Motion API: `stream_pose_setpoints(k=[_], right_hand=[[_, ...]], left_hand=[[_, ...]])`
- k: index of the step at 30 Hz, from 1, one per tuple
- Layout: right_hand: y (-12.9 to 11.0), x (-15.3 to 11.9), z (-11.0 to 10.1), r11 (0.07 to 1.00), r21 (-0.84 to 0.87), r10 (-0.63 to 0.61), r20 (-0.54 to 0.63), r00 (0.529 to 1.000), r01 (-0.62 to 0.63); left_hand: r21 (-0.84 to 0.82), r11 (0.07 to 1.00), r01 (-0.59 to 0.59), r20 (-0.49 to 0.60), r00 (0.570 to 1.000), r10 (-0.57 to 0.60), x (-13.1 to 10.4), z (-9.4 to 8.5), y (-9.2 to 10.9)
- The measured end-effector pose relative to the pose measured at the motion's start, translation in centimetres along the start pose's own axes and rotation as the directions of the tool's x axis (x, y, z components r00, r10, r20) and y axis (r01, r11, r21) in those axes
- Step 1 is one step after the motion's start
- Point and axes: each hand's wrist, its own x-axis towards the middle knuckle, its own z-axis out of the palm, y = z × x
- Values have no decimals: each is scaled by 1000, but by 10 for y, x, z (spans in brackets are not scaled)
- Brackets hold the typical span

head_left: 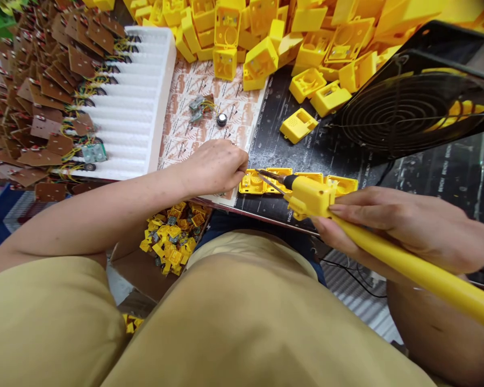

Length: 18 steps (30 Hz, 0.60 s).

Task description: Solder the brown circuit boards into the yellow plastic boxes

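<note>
My right hand (pixel 403 226) is wrapped round a yellow tool (pixel 312 194) with a thick yellow handle and a thin metal tip pointing left. That tip reaches over a row of open yellow casings (pixel 252 181) lying along the bench's front edge. My left hand (pixel 218 165) is closed at the left end of the row, beside the first casing; what its fingers hold, if anything, is hidden. Behind it, a small green circuit board with wires (pixel 200 108) and a round black-and-silver part (pixel 221 120) lie on the patterned sheet (pixel 177 131).
Brown circuit boards (pixel 44 107) heap over a white ribbed foam tray (pixel 135 113) at left. Yellow casings (pixel 266 59) pile at the back. A black fan (pixel 411 107) stands at right. Below the bench edge is a cardboard box (pixel 143 271) with yellow pieces.
</note>
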Motion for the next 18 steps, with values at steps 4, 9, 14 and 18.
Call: stream_pose_setpoints(k=[4,9,14,18], right_hand=[[9,-10,6,999,-10,48,-44,998,-49],[11,-16,10,989,-130,27,-307,951,-71],[1,1,11,987,-145,47,-115,992,-64],[7,13,34,967,-254,-26,-80,996,5]], left_hand=[[-5,1000,-5,-4,1000,5,0,-1,1],[93,996,-6,32,999,3,-1,-2,2],[163,986,-22,-22,999,26,-11,5,2],[135,988,-73,-149,984,93,-17,17,0]])
